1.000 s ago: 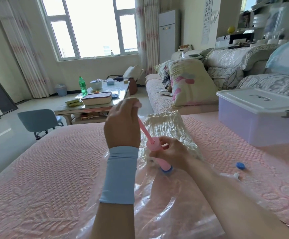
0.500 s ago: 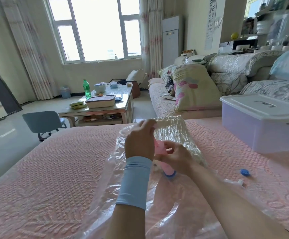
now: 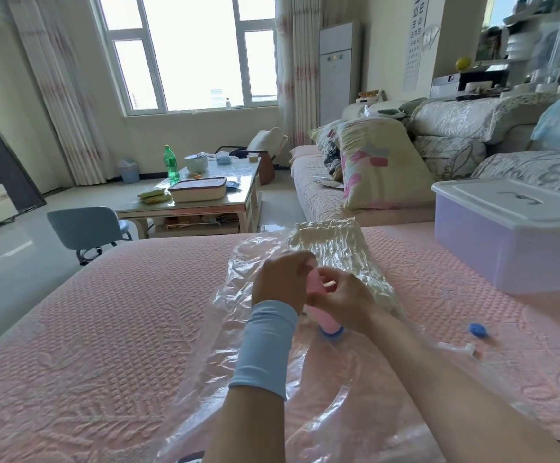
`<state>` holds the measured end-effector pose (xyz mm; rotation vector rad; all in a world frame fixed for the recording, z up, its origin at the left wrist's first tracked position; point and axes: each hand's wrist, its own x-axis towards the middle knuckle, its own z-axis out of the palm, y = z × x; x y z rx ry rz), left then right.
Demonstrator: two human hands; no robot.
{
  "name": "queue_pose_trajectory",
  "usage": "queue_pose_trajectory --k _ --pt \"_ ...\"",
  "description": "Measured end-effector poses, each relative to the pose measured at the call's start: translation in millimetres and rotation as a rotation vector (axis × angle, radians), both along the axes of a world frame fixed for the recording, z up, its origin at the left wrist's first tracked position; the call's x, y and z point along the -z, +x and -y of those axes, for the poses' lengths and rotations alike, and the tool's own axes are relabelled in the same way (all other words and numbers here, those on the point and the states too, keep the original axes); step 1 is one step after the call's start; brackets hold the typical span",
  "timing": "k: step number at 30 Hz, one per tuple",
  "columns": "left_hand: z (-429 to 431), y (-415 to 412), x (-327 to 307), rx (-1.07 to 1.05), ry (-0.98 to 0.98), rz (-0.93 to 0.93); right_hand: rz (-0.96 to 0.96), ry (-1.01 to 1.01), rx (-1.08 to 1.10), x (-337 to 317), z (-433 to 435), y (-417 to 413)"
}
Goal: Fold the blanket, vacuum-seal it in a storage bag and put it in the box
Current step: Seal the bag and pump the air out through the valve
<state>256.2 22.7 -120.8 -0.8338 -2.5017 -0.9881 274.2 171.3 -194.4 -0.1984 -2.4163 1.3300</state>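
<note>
A clear plastic storage bag (image 3: 238,329) lies on the pink bedspread (image 3: 105,329) with a folded cream blanket (image 3: 345,248) pressed flat inside its far end. A pink hand pump (image 3: 325,315) stands upright on the bag's blue valve (image 3: 331,334). My left hand (image 3: 282,282) is closed over the pump's top, its handle hidden. My right hand (image 3: 342,300) grips the pump's barrel. The lilac storage box (image 3: 505,248) with a white lid sits at the right on the bed.
A blue valve cap (image 3: 478,329) and a white bag clip (image 3: 462,348) lie on the bedspread to the right. Beyond the bed stand a blue chair (image 3: 85,228), a coffee table (image 3: 205,202) with a bottle and dishes, and a sofa (image 3: 388,168) with pillows.
My left hand has pushed the pump handle down, from raised with the pink rod showing to fully pressed against the barrel. The right hand kept its grip on the barrel.
</note>
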Motion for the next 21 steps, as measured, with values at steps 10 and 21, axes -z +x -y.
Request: queue_pose_trajectory --k 10,21 --pt "28 8 -52 -0.186 0.528 -0.594 0.022 0.021 -0.024 1 -2 0" --pt "4 3 -14 -0.090 -0.055 -0.143 0.017 -0.003 -0.003 1 1 1"
